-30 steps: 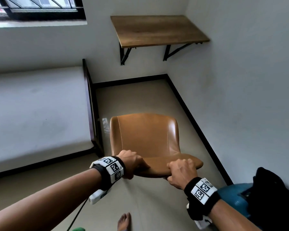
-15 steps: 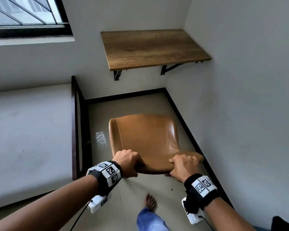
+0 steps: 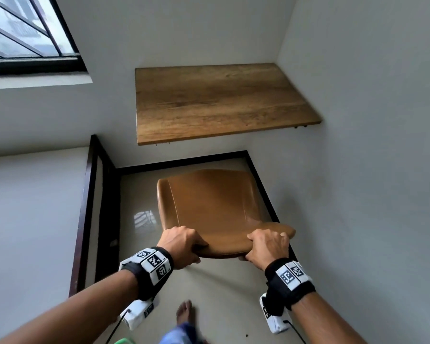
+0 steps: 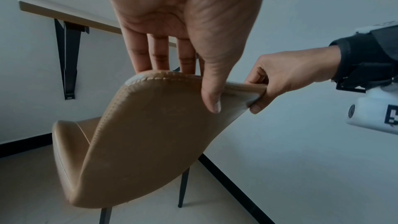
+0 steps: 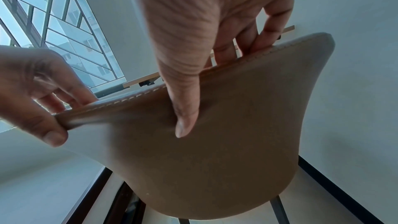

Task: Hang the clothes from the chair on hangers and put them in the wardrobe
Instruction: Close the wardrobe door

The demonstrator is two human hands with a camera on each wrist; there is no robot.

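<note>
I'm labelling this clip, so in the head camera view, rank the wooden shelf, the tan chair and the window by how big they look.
Largest to smallest as they appear:
1. wooden shelf
2. tan chair
3. window, cut off by the frame, so only its visible part counts

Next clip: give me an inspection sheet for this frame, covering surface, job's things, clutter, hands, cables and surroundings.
Surface: pale glossy floor.
Job's things: tan chair, seat bare; no clothes, hangers or wardrobe seen.
Clutter: green scrap at the bottom edge, unclear.
Hands: left hand and right hand both grip the chair's top edge, fingers over it, thumbs behind.
Cables: black cable from the left wrist unit; another from the right.
Surroundings: wall shelf, window, bed, bare foot.
</note>
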